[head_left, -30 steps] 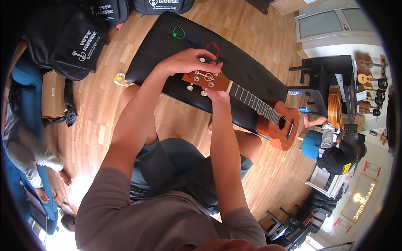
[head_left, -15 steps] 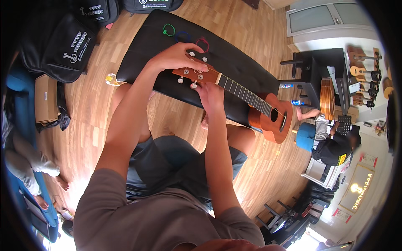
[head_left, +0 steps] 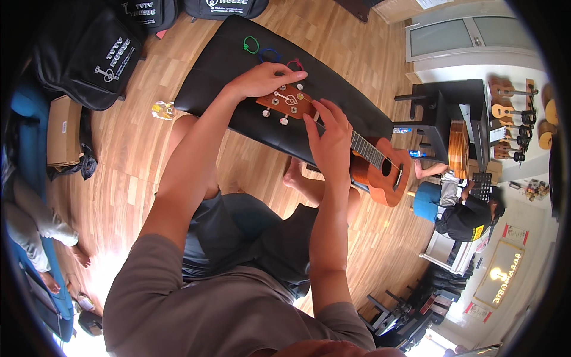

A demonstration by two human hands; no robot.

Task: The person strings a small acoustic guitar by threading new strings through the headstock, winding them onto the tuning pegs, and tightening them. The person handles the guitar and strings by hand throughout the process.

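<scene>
A brown ukulele [head_left: 380, 184] rests across a black padded bench [head_left: 232, 50], its headstock [head_left: 288, 100] toward my left. My left hand [head_left: 259, 80] is at the headstock's far edge beside the tuning pegs, thumb and fingers brought together; whatever lies between them is too small to make out. Over the neck, close to the nut, my right hand [head_left: 332, 134] arches with thumb and fingers apart. It covers the upper frets. Beyond my left hand lie a green coil [head_left: 251, 44], a blue coil [head_left: 269, 55] and a red coil [head_left: 295, 63], the last partly hidden.
Black instrument bags [head_left: 89, 56] and a cardboard box [head_left: 64, 131] stand at left. A seated person [head_left: 470, 214] is at right, near a blue stool [head_left: 427, 199] and a black piano [head_left: 440, 98]. Another person's legs [head_left: 35, 220] show at far left. Ukuleles [head_left: 505, 111] hang on the wall.
My right hand has moved from under the headstock to above the neck by the nut. My left thumb has lifted off the headstock's face toward its far edge. The view has shifted slightly.
</scene>
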